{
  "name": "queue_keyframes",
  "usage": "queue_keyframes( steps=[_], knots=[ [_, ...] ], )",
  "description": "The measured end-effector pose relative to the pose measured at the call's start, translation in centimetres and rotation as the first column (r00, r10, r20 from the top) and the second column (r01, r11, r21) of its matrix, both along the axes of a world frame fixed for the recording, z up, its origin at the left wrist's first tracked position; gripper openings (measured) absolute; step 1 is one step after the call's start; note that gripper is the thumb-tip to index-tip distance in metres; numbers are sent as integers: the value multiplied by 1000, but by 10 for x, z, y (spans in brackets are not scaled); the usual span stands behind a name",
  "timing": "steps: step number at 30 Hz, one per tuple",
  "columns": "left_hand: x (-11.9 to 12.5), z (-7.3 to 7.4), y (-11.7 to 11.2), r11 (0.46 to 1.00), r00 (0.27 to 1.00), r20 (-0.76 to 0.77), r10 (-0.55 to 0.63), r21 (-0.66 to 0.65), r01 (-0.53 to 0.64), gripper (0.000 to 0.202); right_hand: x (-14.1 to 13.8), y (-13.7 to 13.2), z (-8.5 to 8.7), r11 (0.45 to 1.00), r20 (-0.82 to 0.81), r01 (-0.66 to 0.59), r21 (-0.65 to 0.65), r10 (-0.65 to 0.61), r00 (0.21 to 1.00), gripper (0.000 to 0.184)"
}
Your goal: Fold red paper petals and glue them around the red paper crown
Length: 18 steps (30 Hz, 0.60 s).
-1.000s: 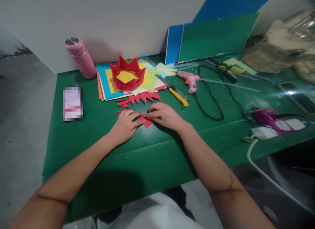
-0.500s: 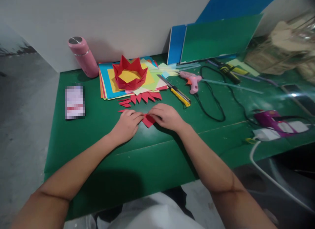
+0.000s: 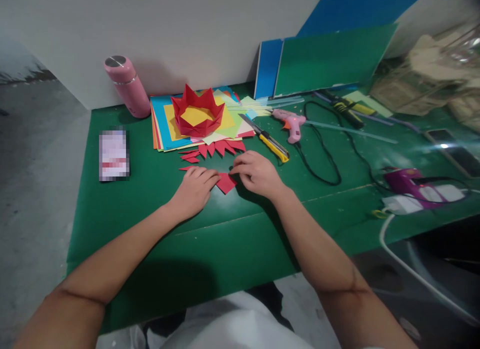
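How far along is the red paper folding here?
Done: a red paper crown sits on the coloured sheets, with a row of folded red points before it. In hand: left hand presses another red piece, right hand at its edge. Left, probably: joining the loose points.

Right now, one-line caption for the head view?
Left hand and right hand touch a red paper piece on the green table, before a red paper crown on coloured sheets.

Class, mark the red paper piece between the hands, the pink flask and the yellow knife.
red paper piece [image 3: 226, 183], head view, flat middle.
pink flask [image 3: 131, 92], head view, body.
yellow knife [image 3: 273, 146], head view, handle.
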<state>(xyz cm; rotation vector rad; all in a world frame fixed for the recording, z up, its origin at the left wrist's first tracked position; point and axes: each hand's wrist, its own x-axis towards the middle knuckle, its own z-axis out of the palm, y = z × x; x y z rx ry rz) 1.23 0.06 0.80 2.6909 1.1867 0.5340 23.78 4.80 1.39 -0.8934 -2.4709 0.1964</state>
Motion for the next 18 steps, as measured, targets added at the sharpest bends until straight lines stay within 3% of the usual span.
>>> queue_keyframes(
  steps=[3,6,9,13,18],
  knots=[
    [0,-2,0,999,1000,7,-18,27,18,40,-6,-7,7,996,-40,-70,-58,68,997,18],
    [0,-4,1,999,998,69,0,47,-3,35,-13,-11,10,976,17,-116,-183,121,993,41],
    [-1,-5,4,998,989,145,-4,61,-5,32,-14,-10,10,974,59,-63,-218,78,995,33],
    [-3,-2,5,997,979,199,-40,74,25,31,-8,-2,4,988,46,-133,-76,137,990,17],
    [-4,-1,6,992,979,174,-103,95,88,25,-1,5,-7,996,37,-55,77,52,998,26]
  ],
)
